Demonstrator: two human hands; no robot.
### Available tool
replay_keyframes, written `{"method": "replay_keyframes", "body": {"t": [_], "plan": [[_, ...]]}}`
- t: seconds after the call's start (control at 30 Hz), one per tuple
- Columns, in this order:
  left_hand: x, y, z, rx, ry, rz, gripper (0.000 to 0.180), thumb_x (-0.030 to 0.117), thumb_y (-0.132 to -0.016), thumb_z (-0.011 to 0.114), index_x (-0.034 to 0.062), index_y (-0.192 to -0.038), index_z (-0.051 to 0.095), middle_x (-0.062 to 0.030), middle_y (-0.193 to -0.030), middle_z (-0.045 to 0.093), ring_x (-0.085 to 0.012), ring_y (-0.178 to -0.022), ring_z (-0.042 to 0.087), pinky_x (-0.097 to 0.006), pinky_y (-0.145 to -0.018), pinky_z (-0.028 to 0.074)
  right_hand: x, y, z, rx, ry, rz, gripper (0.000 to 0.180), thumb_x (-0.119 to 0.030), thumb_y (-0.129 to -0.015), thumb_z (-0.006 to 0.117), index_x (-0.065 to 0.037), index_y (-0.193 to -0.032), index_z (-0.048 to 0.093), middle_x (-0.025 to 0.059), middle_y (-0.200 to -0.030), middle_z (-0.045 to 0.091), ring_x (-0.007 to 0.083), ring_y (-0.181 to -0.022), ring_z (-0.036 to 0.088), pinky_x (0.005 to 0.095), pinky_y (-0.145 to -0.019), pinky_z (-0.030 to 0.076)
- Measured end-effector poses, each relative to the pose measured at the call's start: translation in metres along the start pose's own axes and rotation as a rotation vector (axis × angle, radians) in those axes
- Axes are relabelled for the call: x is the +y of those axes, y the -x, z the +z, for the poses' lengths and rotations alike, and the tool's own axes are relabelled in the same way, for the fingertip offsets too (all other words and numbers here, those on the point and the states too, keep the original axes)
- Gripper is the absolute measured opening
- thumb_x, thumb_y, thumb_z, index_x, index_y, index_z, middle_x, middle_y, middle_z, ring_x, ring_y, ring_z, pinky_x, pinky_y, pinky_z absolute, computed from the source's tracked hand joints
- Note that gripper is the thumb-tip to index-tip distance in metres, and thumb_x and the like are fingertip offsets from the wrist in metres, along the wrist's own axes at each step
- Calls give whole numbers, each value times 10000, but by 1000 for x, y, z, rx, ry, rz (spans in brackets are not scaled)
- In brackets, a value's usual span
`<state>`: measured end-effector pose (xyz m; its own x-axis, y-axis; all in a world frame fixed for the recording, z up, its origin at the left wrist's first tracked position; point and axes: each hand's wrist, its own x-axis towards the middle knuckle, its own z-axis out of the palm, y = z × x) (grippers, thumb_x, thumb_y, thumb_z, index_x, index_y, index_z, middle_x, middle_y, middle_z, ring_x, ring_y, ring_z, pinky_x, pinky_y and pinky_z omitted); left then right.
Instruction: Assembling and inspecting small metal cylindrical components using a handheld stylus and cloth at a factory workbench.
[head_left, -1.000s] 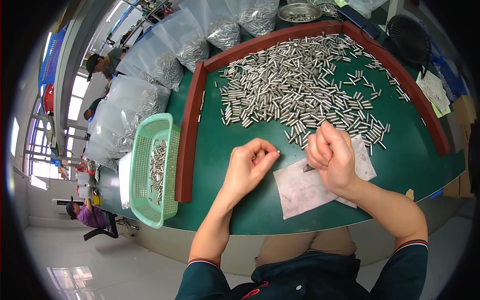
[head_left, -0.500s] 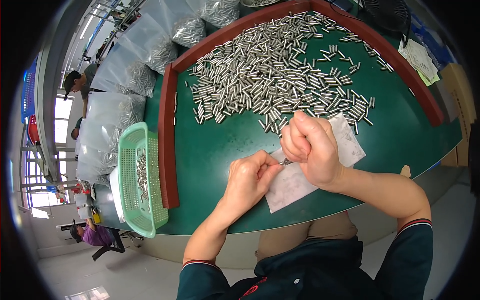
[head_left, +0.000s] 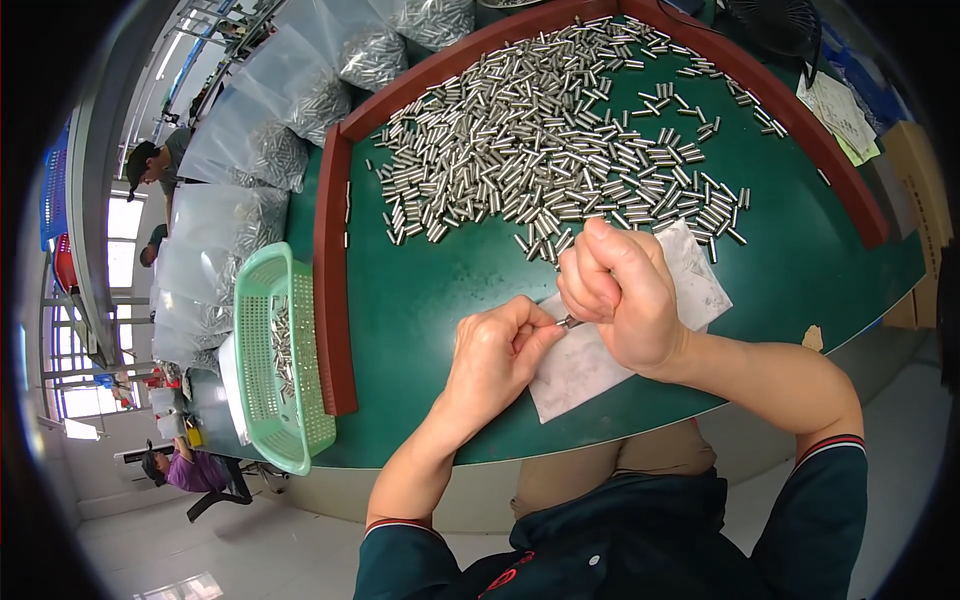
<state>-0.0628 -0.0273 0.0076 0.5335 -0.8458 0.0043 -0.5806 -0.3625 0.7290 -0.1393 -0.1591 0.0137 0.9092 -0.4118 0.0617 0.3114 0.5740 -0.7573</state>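
At the bottom of the frame the person's dark-sleeved forearms rise to meet just below centre. The left hand [head_left: 497, 352] is curled, thumb and fingertips pinched on one end of a small metal pin [head_left: 568, 322]. The right hand [head_left: 622, 292] is closed in a loose fist above it, its thumb and forefinger closed on the other end of the same pin, so the two hands touch at that piece. A second ago the hands were apart, the left half open and the right fisted over the paper; half a second ago they had drawn together; now they are joined on the pin, which suggests one piece has been taken up and is being worked or checked between the fingers.

Under both hands lies a white paper sheet [head_left: 582, 365] on the green table top [head_left: 440, 290]. Left of the hands, at the table's left edge, a pale green plastic basket [head_left: 262, 400] holds a small heap of similar pins. A dark red raised border [head_left: 331, 300] runs up beside it and across the upper frame.

Beyond the hands, a broad spread of loose metal pins [head_left: 540, 150] covers the upper centre. Farther still, in the upper left, clear plastic bags of pins [head_left: 260, 140] are stacked, with other people at the far left edge.
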Motion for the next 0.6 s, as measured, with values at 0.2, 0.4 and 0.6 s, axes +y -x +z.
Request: {"method": "replay_keyframes", "body": {"t": [0.2,0.4,0.6], "plan": [[0,-1,0,-4,10,-21,118,53,-703,668,-8,-682,569,-47,-482,473,-120,-416,403,-260,-410,335,5,3,1,-16,49,-66,437,-236,-907,300,-103,-491,273,-9,-435,273,77,-408,197,231,-400,194],[2,-3,-3,-12,4,-32,126,63,-699,660,-1,-658,558,-93,-487,496,-187,-401,460,-301,-413,372,6,6,-1,-54,26,-36,410,-213,-887,360,-65,-511,296,-15,-483,303,67,-473,259,234,-445,234],[4,-4,-2,-13,22,-10,129,64,-697,659,-6,-663,556,-102,-495,497,-198,-404,459,-304,-417,373,9,8,2,-48,108,-96,388,-190,-882,376,-57,-524,307,-17,-492,304,63,-482,245,240,-442,229]]}}
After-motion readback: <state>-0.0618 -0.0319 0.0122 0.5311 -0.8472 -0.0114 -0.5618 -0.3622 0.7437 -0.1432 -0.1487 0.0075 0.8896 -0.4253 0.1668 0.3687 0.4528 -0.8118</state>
